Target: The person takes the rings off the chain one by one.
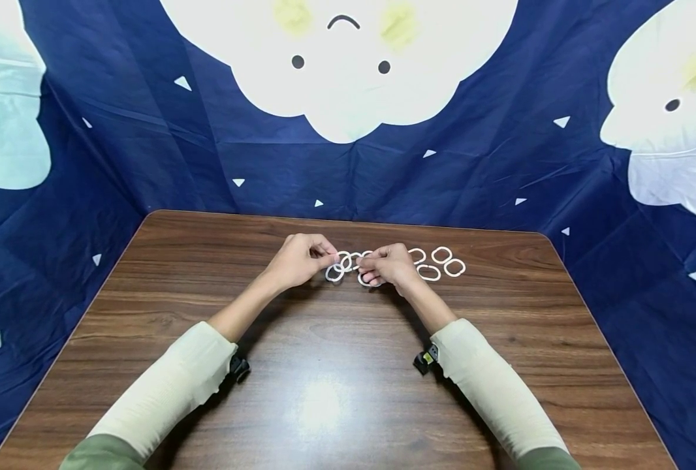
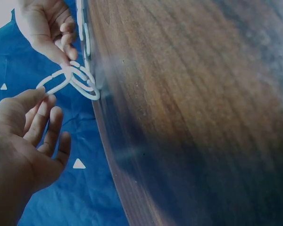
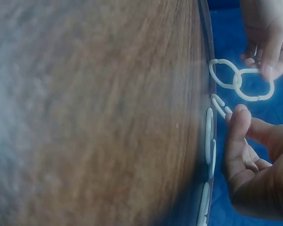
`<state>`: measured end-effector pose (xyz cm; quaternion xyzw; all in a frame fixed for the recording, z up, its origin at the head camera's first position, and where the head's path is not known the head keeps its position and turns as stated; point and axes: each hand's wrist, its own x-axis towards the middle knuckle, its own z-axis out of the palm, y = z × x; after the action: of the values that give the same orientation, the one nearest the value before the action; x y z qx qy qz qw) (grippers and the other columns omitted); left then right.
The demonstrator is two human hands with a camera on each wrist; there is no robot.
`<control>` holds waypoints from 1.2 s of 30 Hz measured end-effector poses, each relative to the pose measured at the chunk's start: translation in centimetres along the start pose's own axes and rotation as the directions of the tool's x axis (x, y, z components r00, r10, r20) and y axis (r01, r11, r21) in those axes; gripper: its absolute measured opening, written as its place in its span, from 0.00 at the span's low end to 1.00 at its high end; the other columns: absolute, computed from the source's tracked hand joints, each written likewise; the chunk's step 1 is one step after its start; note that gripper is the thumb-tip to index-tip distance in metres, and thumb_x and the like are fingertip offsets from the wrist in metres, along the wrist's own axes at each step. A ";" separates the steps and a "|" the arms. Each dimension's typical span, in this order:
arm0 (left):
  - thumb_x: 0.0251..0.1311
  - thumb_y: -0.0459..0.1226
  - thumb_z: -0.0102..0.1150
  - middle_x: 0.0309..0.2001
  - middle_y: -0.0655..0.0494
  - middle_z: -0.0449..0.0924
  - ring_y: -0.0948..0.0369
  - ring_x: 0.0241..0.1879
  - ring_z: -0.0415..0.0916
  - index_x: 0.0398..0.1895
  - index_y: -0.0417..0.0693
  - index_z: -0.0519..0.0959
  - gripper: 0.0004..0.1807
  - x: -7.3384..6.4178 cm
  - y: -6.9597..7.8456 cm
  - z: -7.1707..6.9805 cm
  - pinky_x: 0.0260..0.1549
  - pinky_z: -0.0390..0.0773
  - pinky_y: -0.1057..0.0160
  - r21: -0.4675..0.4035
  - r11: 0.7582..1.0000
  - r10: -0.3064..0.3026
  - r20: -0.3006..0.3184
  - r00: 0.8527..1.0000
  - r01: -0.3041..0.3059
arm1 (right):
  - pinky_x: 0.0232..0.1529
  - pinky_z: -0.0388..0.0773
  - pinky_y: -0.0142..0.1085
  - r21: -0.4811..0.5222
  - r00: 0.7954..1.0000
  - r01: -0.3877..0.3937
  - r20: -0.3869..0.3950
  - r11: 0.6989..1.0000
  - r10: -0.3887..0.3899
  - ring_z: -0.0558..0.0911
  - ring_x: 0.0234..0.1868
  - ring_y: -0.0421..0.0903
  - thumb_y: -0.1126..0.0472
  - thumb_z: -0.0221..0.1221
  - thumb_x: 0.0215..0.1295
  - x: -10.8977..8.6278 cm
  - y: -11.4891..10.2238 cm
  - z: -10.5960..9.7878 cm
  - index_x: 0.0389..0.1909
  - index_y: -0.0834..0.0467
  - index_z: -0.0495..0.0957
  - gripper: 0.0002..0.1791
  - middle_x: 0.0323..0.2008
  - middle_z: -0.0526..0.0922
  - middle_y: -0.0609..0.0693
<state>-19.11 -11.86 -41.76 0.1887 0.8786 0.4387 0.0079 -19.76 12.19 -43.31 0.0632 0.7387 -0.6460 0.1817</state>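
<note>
In the head view my left hand point(image 1: 302, 261) pinches a white oval plastic chain link between thumb and fingertips. That link point(image 3: 247, 98) passes through a second white link point(image 3: 222, 84), which hangs toward the table edge in the right wrist view. Close beside it on the right, my right hand point(image 1: 392, 265) grips another white link point(image 3: 217, 106) by thumb and forefinger. From the left wrist, both hands face each other, with the left hand point(image 2: 30, 141) below and overlapping links between them. A further link point(image 1: 362, 281) shows partly under the right hand's fingers.
Several loose white links point(image 1: 429, 280) lie on the brown wooden table point(image 1: 324, 339) to the right of my right hand. The table's far edge runs just beyond both hands. Behind it hangs a blue curtain point(image 1: 277, 163) with white cloud shapes.
</note>
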 end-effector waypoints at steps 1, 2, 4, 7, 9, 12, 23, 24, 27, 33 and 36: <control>0.73 0.37 0.75 0.38 0.54 0.94 0.58 0.37 0.85 0.40 0.49 0.93 0.02 0.0 0.1 0.0 0.42 0.82 0.59 0.002 1.000 -0.001 0.002 1.000 0.001 | 0.23 0.84 0.28 -0.008 1.000 -0.002 0.000 1.000 0.002 0.86 0.19 0.36 0.69 0.71 0.74 0.0 -0.1 0.0 0.40 0.65 0.84 0.05 0.23 0.89 0.49; 0.73 0.37 0.75 0.39 0.54 0.93 0.58 0.38 0.85 0.41 0.49 0.93 0.02 0.0 0.1 0.0 0.42 0.82 0.59 0.004 1.000 0.000 0.004 1.000 0.000 | 0.22 0.84 0.29 -0.018 1.000 -0.004 -0.001 1.000 0.004 0.86 0.19 0.36 0.68 0.72 0.74 0.0 -0.1 -0.1 0.39 0.65 0.84 0.05 0.23 0.90 0.49; 0.73 0.38 0.76 0.39 0.53 0.93 0.56 0.38 0.85 0.41 0.49 0.93 0.03 0.0 0.2 -0.1 0.42 0.82 0.59 0.009 1.000 0.003 0.008 1.000 -0.003 | 0.22 0.84 0.29 -0.035 1.000 -0.008 -0.004 0.999 0.008 0.86 0.19 0.36 0.68 0.72 0.74 0.1 -0.2 -0.2 0.37 0.64 0.83 0.07 0.23 0.90 0.49; 0.73 0.38 0.75 0.39 0.53 0.93 0.55 0.39 0.86 0.41 0.49 0.93 0.03 0.1 0.3 -0.1 0.43 0.82 0.59 0.013 1.000 0.006 0.012 1.000 -0.006 | 0.22 0.84 0.29 -0.049 1.000 -0.014 -0.006 0.999 0.013 0.86 0.19 0.37 0.67 0.72 0.74 0.0 -0.3 -0.4 0.34 0.63 0.83 0.09 0.23 0.90 0.49; 0.73 0.39 0.75 0.39 0.53 0.93 0.55 0.39 0.86 0.41 0.49 0.93 0.03 0.1 0.3 -0.1 0.43 0.82 0.59 0.013 1.000 0.004 0.013 1.000 -0.004 | 0.22 0.84 0.29 -0.053 1.000 -0.016 -0.004 0.998 0.016 0.86 0.20 0.37 0.67 0.72 0.74 0.1 -0.3 -0.5 0.34 0.62 0.83 0.09 0.23 0.90 0.49; 0.73 0.39 0.75 0.39 0.54 0.93 0.56 0.40 0.86 0.41 0.50 0.93 0.03 0.1 0.3 -0.1 0.44 0.82 0.59 0.014 1.000 -0.002 0.015 1.000 0.001 | 0.21 0.83 0.29 -0.053 1.000 -0.016 0.000 0.998 0.016 0.86 0.20 0.37 0.67 0.72 0.74 0.1 -0.3 -0.5 0.34 0.62 0.83 0.09 0.23 0.90 0.49; 0.73 0.39 0.75 0.39 0.53 0.93 0.56 0.40 0.86 0.41 0.50 0.93 0.03 0.0 0.3 -0.2 0.45 0.82 0.58 0.010 1.000 0.005 0.014 1.000 -0.005 | 0.21 0.82 0.29 -0.095 1.000 0.002 -0.004 0.996 -0.002 0.86 0.21 0.37 0.66 0.73 0.73 -0.4 -0.4 -0.7 0.37 0.63 0.84 0.07 0.26 0.90 0.50; 0.73 0.39 0.75 0.39 0.54 0.93 0.56 0.40 0.86 0.41 0.50 0.93 0.03 0.0 0.3 -0.3 0.45 0.82 0.58 0.008 1.000 0.007 0.014 1.000 -0.007 | 0.21 0.82 0.29 -0.105 1.000 0.011 -0.005 0.994 -0.011 0.86 0.21 0.37 0.66 0.73 0.73 -0.5 -0.5 -0.7 0.38 0.64 0.84 0.07 0.27 0.91 0.51; 0.73 0.38 0.76 0.39 0.53 0.93 0.56 0.40 0.85 0.41 0.50 0.93 0.03 0.2 0.2 -0.2 0.44 0.82 0.58 0.004 1.000 0.016 0.019 1.000 -0.016 | 0.21 0.82 0.29 -0.131 0.998 0.056 -0.001 0.990 -0.057 0.86 0.22 0.37 0.65 0.74 0.72 -0.9 -0.8 -1.0 0.41 0.66 0.86 0.08 0.30 0.93 0.53; 0.73 0.38 0.75 0.39 0.54 0.93 0.57 0.39 0.85 0.41 0.50 0.93 0.03 0.3 0.0 0.0 0.44 0.81 0.58 -0.003 1.000 0.017 0.030 0.999 -0.017 | 0.24 0.84 0.31 -0.172 0.982 0.183 0.068 0.968 -0.174 0.87 0.25 0.40 0.65 0.75 0.71 -1.3 -1.5 -1.3 0.47 0.68 0.90 0.11 0.39 0.94 0.68; 0.73 0.38 0.76 0.38 0.54 0.93 0.57 0.39 0.85 0.41 0.50 0.93 0.03 0.3 0.1 0.0 0.44 0.81 0.58 -0.006 1.000 0.021 0.032 0.999 -0.021 | 0.26 0.85 0.33 -0.196 0.968 0.245 0.101 0.950 -0.229 0.88 0.28 0.43 0.65 0.75 0.72 -1.5 -1.9 -1.3 0.48 0.68 0.90 0.11 0.41 0.93 0.71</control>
<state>-19.39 -11.74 -41.65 0.2049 0.8752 0.4379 0.0181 -19.19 13.38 -40.88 -0.0701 0.7966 -0.5846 0.1369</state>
